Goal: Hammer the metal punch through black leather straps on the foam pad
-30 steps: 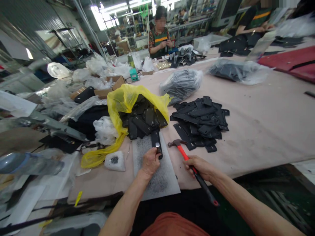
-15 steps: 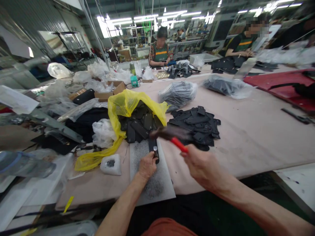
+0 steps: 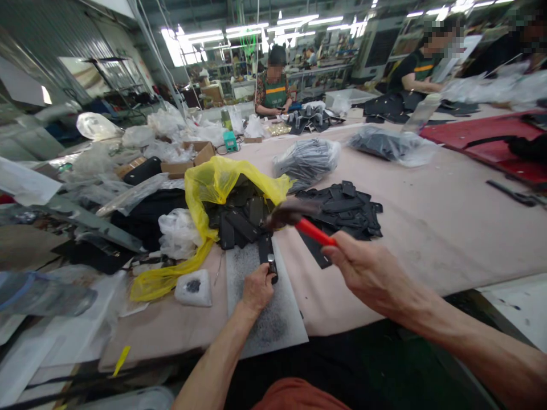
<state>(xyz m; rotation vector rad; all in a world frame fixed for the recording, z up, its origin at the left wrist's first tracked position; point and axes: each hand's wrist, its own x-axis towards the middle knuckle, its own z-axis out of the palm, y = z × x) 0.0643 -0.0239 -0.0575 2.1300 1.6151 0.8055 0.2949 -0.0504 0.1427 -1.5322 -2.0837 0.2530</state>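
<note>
My left hand (image 3: pixel 257 289) is closed around a short, upright metal punch (image 3: pixel 271 261) with a shiny top. Its lower end is at a flat black strip (image 3: pixel 265 247) on a speckled white board (image 3: pixel 284 307). Raised to the right, my right hand (image 3: pixel 363 265) grips a hammer (image 3: pixel 314 230) by its red handle. The dark hammer head, blurred by motion, hangs in the air above and beyond the punch. Past the board, a yellow plastic bag (image 3: pixel 200 185) lies open with black strips (image 3: pixel 241 222) inside. A loose pile of black pieces (image 3: pixel 346 208) lies right of it.
A small white block (image 3: pixel 193 287) with a dark patch stands left of the board. Clear bags of dark parts (image 3: pixel 307 162) lie farther back. Clutter and plastic wrap (image 3: pixel 179 230) fill the left side. A co-worker (image 3: pixel 273 88) sits across the table, another (image 3: pixel 421 71) at right.
My right hand has moved right and slightly up, lifting the hammer and uncovering more of the black pile. My left hand still holds the punch in nearly the same place.
</note>
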